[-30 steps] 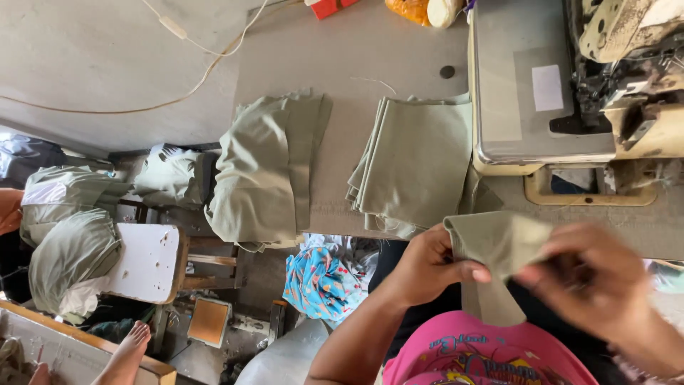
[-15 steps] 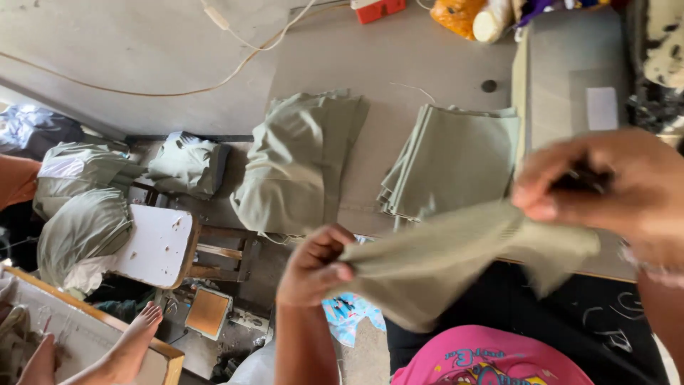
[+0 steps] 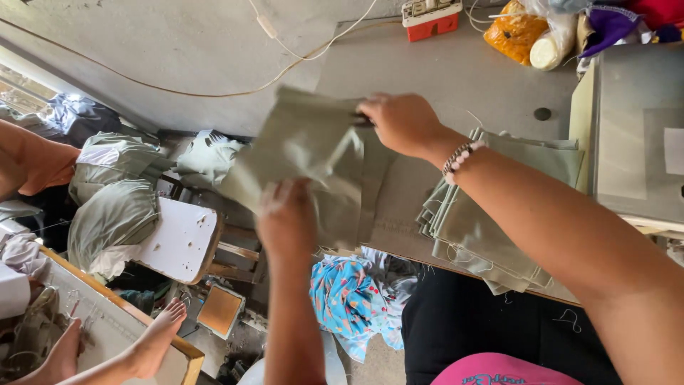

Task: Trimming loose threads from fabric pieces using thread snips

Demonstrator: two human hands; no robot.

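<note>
**Both hands on an olive cloth piece at the tabletop edge**

Head view: the right hand [image 3: 402,122] reaches out over the grey tabletop [image 3: 456,78], its fingers pinched shut on the top edge of an olive-green cloth piece [image 3: 306,153]. The left hand [image 3: 287,217] is lower, at the cloth's bottom edge, fingers closed on it; motion blur hides the exact grip. The cloth hangs spread between the two hands, over the tabletop's left edge. Just right of it, under the right forearm, lies a stack of folded olive pieces [image 3: 491,214]. A beaded bracelet [image 3: 456,157] circles the right wrist. Below the tabletop sits a blue patterned fabric [image 3: 349,296]. Another person's bare foot [image 3: 158,335] shows at lower left.
</note>
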